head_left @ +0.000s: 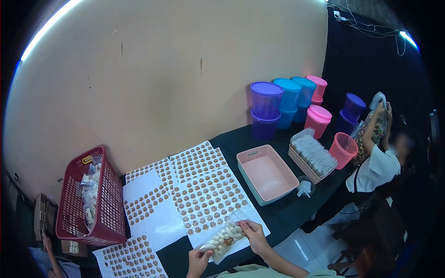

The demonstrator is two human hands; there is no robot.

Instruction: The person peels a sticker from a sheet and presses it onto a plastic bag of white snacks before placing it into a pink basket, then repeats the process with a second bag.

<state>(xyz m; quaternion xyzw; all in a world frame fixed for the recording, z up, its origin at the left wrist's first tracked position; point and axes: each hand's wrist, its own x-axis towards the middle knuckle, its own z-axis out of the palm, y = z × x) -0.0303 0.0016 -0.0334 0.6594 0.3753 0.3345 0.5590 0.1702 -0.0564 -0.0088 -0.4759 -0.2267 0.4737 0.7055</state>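
A clear pouch (224,242) of pale round pieces, with a brown round sticker on its front, is held low over the sticker sheets. My left hand (199,260) pinches its lower left end. The upper right edge of the pouch is between the thumb and fingers of my right hand (254,235). Behind and left of the pouch lie white sheets (208,199) with rows of round brown stickers. One sheet (162,225) is partly bare, its stickers gone from a wide area.
A maroon basket (116,208) with filled pouches stands left. Right are a pink tray (266,176), a basket of packets (314,153), a small bowl (306,186) and stacked tubs (266,102). One person (375,169) holds a large bag far right; another person's arm (54,262) shows lower left.
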